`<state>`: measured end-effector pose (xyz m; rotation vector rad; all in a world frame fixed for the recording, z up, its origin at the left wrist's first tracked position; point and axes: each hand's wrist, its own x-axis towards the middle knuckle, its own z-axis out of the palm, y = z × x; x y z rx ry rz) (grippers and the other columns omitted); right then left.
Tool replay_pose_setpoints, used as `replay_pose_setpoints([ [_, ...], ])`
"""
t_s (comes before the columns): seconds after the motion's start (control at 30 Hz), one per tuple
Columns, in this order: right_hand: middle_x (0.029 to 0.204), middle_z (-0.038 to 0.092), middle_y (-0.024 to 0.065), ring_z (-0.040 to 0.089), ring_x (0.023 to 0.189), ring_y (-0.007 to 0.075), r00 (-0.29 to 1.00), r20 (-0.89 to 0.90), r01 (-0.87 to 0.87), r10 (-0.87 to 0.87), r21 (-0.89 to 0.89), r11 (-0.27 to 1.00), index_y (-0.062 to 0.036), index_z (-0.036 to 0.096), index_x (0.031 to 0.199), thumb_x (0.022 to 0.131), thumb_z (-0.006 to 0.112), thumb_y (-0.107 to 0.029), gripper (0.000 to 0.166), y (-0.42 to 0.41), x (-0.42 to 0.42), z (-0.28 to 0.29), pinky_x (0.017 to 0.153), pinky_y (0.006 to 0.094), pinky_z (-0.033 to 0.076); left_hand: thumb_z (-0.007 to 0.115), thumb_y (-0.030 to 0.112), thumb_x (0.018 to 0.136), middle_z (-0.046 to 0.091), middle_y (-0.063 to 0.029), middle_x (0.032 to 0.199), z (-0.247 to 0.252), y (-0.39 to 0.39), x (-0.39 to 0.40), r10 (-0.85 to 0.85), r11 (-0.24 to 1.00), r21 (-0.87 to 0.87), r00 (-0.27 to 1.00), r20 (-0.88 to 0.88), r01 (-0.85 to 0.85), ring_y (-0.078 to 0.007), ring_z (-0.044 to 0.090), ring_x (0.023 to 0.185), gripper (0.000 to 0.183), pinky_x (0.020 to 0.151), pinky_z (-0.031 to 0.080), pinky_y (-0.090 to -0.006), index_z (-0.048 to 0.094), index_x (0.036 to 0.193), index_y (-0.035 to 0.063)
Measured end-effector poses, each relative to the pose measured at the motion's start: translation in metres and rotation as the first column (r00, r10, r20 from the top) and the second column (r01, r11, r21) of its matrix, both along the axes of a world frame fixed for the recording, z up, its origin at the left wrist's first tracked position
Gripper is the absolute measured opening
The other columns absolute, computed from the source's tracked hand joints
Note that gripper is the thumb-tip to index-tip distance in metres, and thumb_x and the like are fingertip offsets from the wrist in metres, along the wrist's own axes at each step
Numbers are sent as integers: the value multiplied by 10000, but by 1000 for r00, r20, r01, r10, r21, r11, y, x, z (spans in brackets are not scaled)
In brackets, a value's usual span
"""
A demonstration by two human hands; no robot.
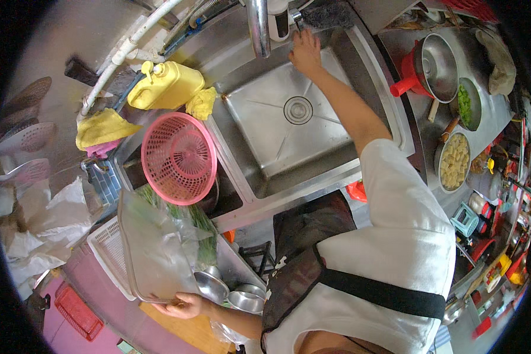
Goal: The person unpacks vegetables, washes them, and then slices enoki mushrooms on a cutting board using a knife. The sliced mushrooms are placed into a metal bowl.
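My left hand [182, 306] grips the lower rim of a translucent plastic tub [157, 252], which is tilted at the left over a white plastic basket [108, 241]. My right hand [306, 49] reaches over the far edge of the stainless steel sink [265, 146], beside a small metal valve handle [296, 16]; whether it touches the handle is unclear. Close to that hand are the metal faucet [259, 28] and a white device [278, 22]. No water is seen running. Left of the basin, a pink plastic colander [179, 158] stands over the smaller sink compartment.
A yellow jug [166, 86] and yellow cloths [106, 128] lie behind the colander. Green stalks in plastic [203, 230] and metal bowls [248, 298] are at lower left. On the right counter stand a steel pot [438, 68], chopped greens [464, 106] and a bowl of pale cubes [455, 163].
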<state>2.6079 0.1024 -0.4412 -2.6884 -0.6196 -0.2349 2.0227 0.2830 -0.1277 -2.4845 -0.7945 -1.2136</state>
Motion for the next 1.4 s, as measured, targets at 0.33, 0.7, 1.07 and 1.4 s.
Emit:
replay_pose_setpoints([
  [0.33,1017,540,164,567,929,340,829,-538,246,-156,99,964,-62,601,1056,733,674,-121,335,-115,-129,-155,844,406,478,526,206,943,392,-290,1326,3,-20,-7,125,989,-65,988,-88,-131,-421,456,1204,370,984,413,-519,450,1164,-80],
  [0.7,992,612,143,606,902,323,823,-477,239,-310,-205,949,-70,654,906,792,598,-223,199,-98,-133,-175,786,401,508,513,196,953,420,-274,1310,5,-6,0,55,994,-82,989,-136,-67,-410,469,1192,352,951,440,-497,450,1180,-65],
  [1.07,797,607,114,589,699,238,917,-274,370,-290,314,874,-22,601,823,777,693,-139,155,-254,-247,105,628,344,464,517,275,952,448,-249,1314,-6,37,-5,-132,989,69,991,5,132,-393,531,1124,331,779,472,-406,460,834,-29],
  [1.4,1029,643,197,610,991,327,610,-701,-115,-370,-540,834,-70,651,1072,816,594,-197,292,-368,-350,9,872,443,472,479,-112,747,527,-243,1247,6,36,7,136,984,101,983,125,-149,-383,555,1099,129,830,462,-399,393,757,-16],
])
